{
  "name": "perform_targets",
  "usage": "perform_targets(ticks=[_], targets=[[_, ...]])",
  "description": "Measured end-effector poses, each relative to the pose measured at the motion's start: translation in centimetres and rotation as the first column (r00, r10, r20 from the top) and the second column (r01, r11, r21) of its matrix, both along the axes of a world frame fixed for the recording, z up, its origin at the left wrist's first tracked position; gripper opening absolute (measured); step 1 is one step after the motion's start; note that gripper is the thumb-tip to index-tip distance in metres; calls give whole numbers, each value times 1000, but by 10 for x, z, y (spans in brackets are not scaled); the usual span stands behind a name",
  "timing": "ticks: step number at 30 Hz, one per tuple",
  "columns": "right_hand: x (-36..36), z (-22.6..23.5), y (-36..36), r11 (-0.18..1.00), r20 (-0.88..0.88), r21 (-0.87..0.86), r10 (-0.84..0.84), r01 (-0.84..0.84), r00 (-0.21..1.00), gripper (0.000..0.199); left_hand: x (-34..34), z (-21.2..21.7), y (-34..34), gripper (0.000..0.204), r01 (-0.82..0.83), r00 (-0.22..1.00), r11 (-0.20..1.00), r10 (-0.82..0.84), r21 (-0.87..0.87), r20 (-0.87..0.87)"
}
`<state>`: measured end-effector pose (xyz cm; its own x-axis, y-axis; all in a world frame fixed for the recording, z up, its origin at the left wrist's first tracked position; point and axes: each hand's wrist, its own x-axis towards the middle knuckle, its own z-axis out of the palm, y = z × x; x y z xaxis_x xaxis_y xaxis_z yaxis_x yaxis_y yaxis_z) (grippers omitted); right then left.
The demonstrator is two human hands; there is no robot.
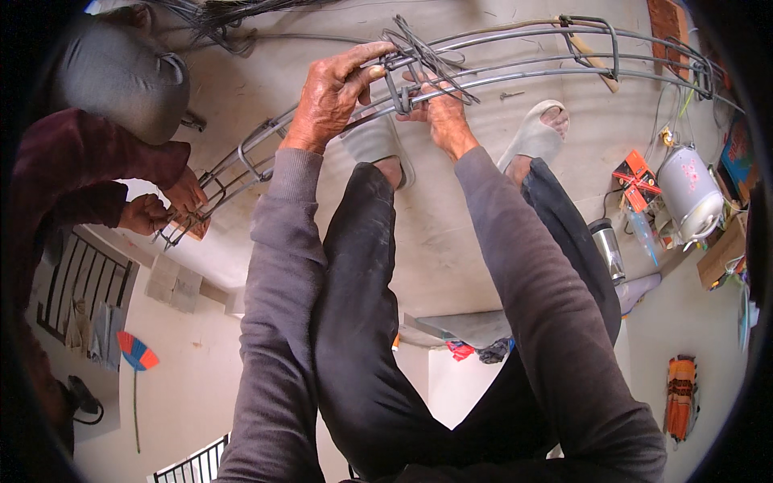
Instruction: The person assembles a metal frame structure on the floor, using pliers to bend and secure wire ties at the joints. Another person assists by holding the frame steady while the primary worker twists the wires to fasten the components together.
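A long rebar cage (564, 71) of thin steel bars with rectangular stirrups stretches across the view, raised over the floor. My left hand (332, 95) is closed, thumb and forefinger pinching a stirrup (393, 87) at the cage's upper bar. Just right of it, my right hand (444, 111) is closed, its fingers curled among the bars. A looped bundle of tie wire (427, 58) lies across the cage and over the right fingers, which seem to grip it. Their exact hold is partly hidden by wire and bars.
A co-worker's hands (165, 205) work at the cage's left end. Loose wires (225, 16) lie at the far left. On the right are a wooden-handled tool (596, 60), a grey-white container (691, 193), a red box (636, 181) and a steel tumbler (608, 251).
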<state>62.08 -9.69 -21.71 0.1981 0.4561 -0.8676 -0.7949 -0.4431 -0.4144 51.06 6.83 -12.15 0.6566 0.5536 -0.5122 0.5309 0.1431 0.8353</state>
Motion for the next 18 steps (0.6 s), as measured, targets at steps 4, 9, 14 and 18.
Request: perform_targets(ticks=[4, 9, 14, 18], targets=[[2, 8, 7, 1000, -46, -4, -4, 4, 999, 39, -3, -4, -1, 28, -1, 1000, 999, 1, 32, -10], [12, 14, 7, 985, -149, -39, 159, -167, 976, 39, -5, -9, 0, 26, 1, 1000, 1000, -1, 18, -14], [17, 10, 5, 978, -160, -41, 197, -206, 967, 37, 0, -4, -1, 25, -34, 999, 999, 34, -27, -9], [19, 6, 4, 961, -165, -15, 271, -277, 948, 40, 4, -4, 0, 25, -58, 998, 997, 57, -55, -7]])
